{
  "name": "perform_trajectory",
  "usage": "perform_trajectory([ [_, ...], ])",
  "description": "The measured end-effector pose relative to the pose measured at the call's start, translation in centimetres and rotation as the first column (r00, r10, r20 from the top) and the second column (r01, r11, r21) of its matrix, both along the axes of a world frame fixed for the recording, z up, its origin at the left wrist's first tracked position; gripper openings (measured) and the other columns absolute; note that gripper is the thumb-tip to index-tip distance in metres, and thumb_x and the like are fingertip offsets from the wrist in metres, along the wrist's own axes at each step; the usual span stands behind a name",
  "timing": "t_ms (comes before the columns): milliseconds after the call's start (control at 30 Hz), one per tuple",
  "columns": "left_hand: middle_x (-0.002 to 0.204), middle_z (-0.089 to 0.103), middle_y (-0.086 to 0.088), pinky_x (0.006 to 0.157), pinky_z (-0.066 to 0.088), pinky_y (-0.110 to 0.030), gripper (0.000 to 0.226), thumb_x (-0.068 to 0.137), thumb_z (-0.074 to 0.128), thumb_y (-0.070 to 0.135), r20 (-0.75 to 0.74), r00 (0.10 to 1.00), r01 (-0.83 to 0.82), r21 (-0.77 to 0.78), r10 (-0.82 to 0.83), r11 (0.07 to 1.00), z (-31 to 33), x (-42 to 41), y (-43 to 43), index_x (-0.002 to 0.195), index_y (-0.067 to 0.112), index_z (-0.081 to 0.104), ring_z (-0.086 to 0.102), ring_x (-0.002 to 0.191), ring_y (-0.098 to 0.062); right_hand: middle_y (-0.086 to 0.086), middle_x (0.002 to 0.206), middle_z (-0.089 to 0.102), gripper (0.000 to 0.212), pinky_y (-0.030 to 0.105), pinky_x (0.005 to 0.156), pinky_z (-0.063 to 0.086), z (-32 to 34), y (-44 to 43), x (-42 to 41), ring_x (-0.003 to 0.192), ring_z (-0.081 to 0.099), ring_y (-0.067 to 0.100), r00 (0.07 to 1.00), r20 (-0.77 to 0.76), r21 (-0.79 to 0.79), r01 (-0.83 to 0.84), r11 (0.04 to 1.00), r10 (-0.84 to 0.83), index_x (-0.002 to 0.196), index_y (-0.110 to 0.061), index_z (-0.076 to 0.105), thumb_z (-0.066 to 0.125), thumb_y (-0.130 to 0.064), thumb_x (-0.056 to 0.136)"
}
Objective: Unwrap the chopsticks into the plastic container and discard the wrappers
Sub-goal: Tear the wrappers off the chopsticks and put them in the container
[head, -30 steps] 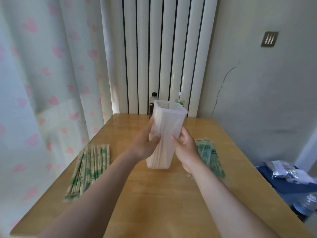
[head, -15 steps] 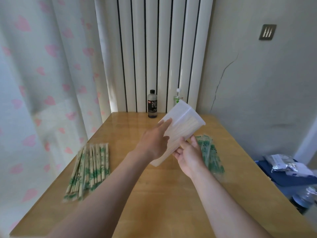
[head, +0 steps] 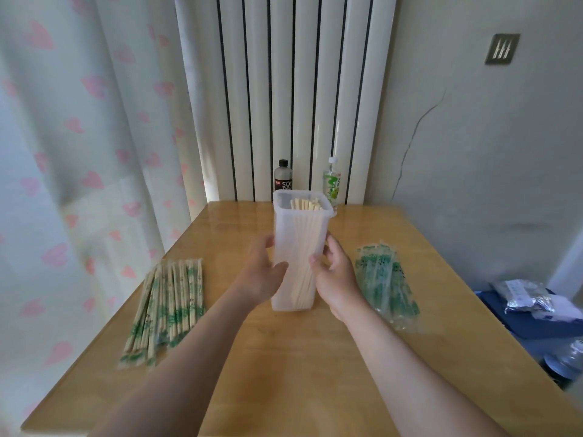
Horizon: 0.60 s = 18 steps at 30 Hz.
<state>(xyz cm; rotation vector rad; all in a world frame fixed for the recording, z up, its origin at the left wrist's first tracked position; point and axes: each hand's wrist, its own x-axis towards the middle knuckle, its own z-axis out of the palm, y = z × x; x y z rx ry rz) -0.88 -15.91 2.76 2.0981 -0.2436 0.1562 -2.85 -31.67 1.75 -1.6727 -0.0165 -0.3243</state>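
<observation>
A tall translucent plastic container (head: 297, 225) stands upright on the wooden table (head: 303, 357), with bare chopsticks (head: 304, 204) leaning inside it. My left hand (head: 260, 274) grips its left side, thumb across the front. On the other side my right hand (head: 335, 274) holds it, thumb on the front face. A row of wrapped chopsticks (head: 167, 307) in green-printed sleeves lies at the table's left. A heap of empty clear wrappers (head: 385, 280) with green print lies to the right of my right hand.
A black bottle (head: 283, 179) and a green-labelled bottle (head: 332, 184) stand at the table's back edge against the radiator (head: 284, 89). A curtain (head: 79, 152) hangs on the left. Beyond the right edge, low down, sits a blue surface with silver bags (head: 530, 302).
The container was tipped towards the right in my hands half a second ago; it now stands upright on the table, held from both sides.
</observation>
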Motion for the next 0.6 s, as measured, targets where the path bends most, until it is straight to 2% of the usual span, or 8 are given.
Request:
perform_trajectory([
  [133, 0.140, 0.044, 0.003, 0.085, 0.052, -0.024, 0.056, 0.096, 0.061, 0.010, -0.033, 0.999, -0.020, -0.090, 0.017, 0.996, -1.1, 0.4, 0.8, 0.145, 0.019, 0.035, 0.060, 0.114, -0.017, -0.035, 0.112, 0.057, 0.054, 0.021, 0.083, 0.049, 0.1, 0.7, 0.6, 0.103, 0.054, -0.014, 1.000, -0.013, -0.073, -0.022, 0.997, 0.021, 0.150, -0.044, 0.042, 0.053, -0.015, 0.106],
  [167, 0.141, 0.044, 0.003, 0.085, 0.052, -0.024, 0.056, 0.097, 0.060, 0.011, -0.031, 0.999, -0.022, -0.101, 0.019, 0.995, -1.2, 0.5, 0.9, 0.145, 0.019, 0.034, 0.061, 0.112, -0.016, -0.035, 0.111, 0.057, 0.054, 0.020, 0.081, 0.048, 0.1, 0.8, 0.7, 0.102, 0.055, -0.013, 1.000, -0.016, -0.071, -0.026, 0.997, 0.025, 0.150, -0.044, 0.041, 0.053, -0.015, 0.106],
  [267, 0.143, 0.043, 0.003, 0.097, 0.054, -0.038, 0.055, 0.099, 0.058, 0.012, -0.027, 0.999, -0.028, -0.113, 0.026, 0.993, -1.5, 1.0, 1.0, 0.147, 0.020, 0.032, 0.060, 0.114, -0.017, -0.037, 0.112, 0.055, 0.055, 0.019, 0.078, 0.047, -0.3, 1.2, 1.1, 0.100, 0.055, -0.016, 0.999, -0.031, -0.071, -0.028, 0.997, 0.026, 0.153, -0.045, 0.038, 0.053, -0.020, 0.107],
  [367, 0.139, 0.043, 0.005, 0.096, 0.054, -0.037, 0.055, 0.100, 0.057, 0.012, -0.030, 0.999, -0.020, -0.138, 0.016, 0.990, -1.8, 1.0, 1.1, 0.148, 0.019, 0.030, 0.058, 0.117, -0.017, -0.039, 0.111, 0.051, 0.054, 0.016, 0.076, 0.046, -1.1, 1.1, 1.1, 0.096, 0.053, -0.018, 0.998, -0.053, -0.093, -0.021, 0.995, 0.016, 0.155, -0.044, 0.034, 0.051, -0.024, 0.107],
  [500, 0.137, 0.046, 0.003, 0.100, 0.051, -0.037, 0.053, 0.100, 0.055, 0.008, -0.063, 0.998, -0.025, -0.147, 0.016, 0.989, -2.6, 0.9, 1.2, 0.146, 0.017, 0.031, 0.053, 0.122, -0.017, -0.031, 0.118, 0.054, 0.053, 0.025, 0.084, 0.049, -1.7, 1.1, 1.2, 0.102, 0.055, -0.012, 0.998, -0.055, -0.131, -0.011, 0.991, 0.004, 0.155, -0.041, 0.033, 0.050, -0.025, 0.107],
  [567, 0.138, 0.048, 0.000, 0.100, 0.051, -0.037, 0.051, 0.100, 0.054, 0.006, -0.083, 0.996, -0.033, -0.118, 0.023, 0.992, -3.4, 0.7, 1.3, 0.145, 0.017, 0.033, 0.053, 0.123, -0.018, -0.019, 0.129, 0.056, 0.051, 0.031, 0.091, 0.050, -2.0, 1.2, 1.2, 0.113, 0.058, 0.001, 0.996, -0.086, -0.176, 0.004, 0.984, -0.020, 0.155, -0.035, 0.036, 0.051, -0.026, 0.107],
  [600, 0.137, 0.047, 0.000, 0.094, 0.053, -0.033, 0.049, 0.100, 0.053, 0.007, -0.092, 0.995, -0.039, -0.103, 0.029, 0.994, -3.7, 0.5, 1.4, 0.144, 0.016, 0.033, 0.054, 0.121, -0.018, -0.013, 0.134, 0.057, 0.050, 0.034, 0.092, 0.052, -2.2, 1.2, 1.1, 0.118, 0.058, 0.009, 0.992, -0.118, -0.220, 0.024, 0.975, -0.051, 0.154, -0.032, 0.037, 0.052, -0.028, 0.106],
])
